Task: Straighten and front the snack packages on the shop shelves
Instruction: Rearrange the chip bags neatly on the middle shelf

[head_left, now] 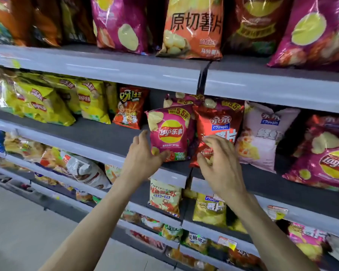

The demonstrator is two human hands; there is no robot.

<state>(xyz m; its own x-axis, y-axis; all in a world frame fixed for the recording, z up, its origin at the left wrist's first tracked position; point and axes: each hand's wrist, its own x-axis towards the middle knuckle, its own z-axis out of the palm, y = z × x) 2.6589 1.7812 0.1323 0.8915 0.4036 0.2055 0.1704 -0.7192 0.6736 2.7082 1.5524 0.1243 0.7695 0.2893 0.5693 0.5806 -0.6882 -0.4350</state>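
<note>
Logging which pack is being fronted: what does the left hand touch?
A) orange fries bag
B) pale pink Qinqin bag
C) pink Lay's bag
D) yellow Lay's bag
C: the left hand rests its thumb on the pink Lay's bag; the right hand curls onto the red Qinqin bag.

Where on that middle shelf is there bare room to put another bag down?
Bare board runs in front of the orange potato-stick bag, left of the pink Lay's bag, and along the front edge before the pale pink bag. It is crowded where the pink Lay's bag and red bag touch.
</note>
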